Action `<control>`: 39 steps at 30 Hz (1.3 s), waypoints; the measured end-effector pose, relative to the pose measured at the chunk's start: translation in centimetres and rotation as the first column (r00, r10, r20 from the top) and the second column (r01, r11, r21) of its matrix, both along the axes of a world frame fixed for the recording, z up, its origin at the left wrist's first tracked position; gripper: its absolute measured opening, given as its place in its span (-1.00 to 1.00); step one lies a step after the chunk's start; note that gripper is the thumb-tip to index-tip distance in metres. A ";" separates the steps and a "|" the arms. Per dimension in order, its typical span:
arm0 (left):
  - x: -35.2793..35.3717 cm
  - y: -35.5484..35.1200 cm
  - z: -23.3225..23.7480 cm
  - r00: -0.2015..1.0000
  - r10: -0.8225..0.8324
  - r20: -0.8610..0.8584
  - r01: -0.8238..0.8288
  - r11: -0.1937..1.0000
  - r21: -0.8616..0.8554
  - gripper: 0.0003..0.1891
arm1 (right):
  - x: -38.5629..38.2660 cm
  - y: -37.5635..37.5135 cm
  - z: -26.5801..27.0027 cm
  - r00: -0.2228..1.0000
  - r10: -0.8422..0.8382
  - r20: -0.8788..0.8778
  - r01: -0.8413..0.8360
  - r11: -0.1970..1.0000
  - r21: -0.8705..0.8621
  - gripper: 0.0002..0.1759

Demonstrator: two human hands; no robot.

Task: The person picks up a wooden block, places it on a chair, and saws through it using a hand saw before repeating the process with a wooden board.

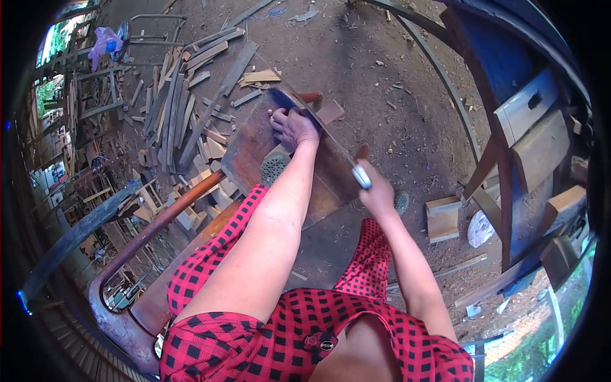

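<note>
My left hand presses down, fingers curled, on a flat blue piece at the far end of the dark, worn wooden board. My right hand, at the board's near right edge, grips the pale handle of a long thin-bladed saw. The saw slants across the board beside the blue piece. Grey scrap timber offcuts lie left of the board.

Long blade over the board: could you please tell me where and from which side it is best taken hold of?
Probably at the pale-capped handle at the near end of the long blade, coming from the near right, where the right hand closes on it. The rest runs thin and bare over the board towards the left hand.
</note>
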State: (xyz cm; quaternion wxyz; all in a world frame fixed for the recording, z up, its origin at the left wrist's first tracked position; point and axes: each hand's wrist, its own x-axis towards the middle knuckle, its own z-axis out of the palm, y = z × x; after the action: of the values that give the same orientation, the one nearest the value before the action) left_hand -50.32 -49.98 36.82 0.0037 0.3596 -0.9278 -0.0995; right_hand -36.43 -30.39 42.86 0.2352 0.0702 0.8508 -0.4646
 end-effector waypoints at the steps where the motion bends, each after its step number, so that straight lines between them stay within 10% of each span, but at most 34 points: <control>1: -0.2 0.0 0.2 1.000 -0.010 -0.004 0.010 1.000 -0.008 -0.77 | -1.6 -1.0 -1.0 0.999 0.021 -0.024 -0.021 1.000 -0.010 -0.30; 9: -0.1 0.4 0.9 0.997 -0.004 0.083 0.005 1.000 -0.008 -0.73 | 11.4 6.6 4.0 0.998 -0.036 -0.057 0.042 0.994 0.104 -0.33; 16: -0.5 1.0 2.2 0.982 0.186 -0.024 -0.177 0.962 0.209 -0.65 | -1.5 -1.1 -0.8 1.000 -0.015 0.023 0.015 1.000 -0.012 -0.26; 22: -0.6 0.8 1.9 0.995 0.003 0.104 -0.007 0.999 0.043 -0.73 | 11.7 6.5 2.2 0.998 -0.048 -0.042 0.051 0.996 0.068 -0.27; 27: -0.4 0.5 1.1 0.998 -0.013 0.054 0.010 0.998 0.063 -0.68 | 4.7 3.0 0.2 1.000 0.016 -0.022 -0.014 0.998 0.057 -0.22; 29: -0.7 0.4 0.9 0.974 0.213 -0.081 -0.195 0.963 0.186 -0.73 | 0.2 1.1 -2.0 0.996 0.070 -0.054 -0.068 0.997 0.042 -0.23; 39: -0.3 0.6 1.0 0.997 -0.028 0.067 0.028 1.000 -0.007 -0.77 | 10.3 6.8 2.7 0.998 -0.055 0.029 0.054 0.997 0.054 -0.32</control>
State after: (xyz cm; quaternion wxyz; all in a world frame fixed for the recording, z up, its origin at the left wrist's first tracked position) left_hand -50.58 -49.39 37.79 -0.0277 0.3497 -0.9327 -0.0839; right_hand -26.14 -23.58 45.59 0.2336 0.1067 0.8569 -0.4470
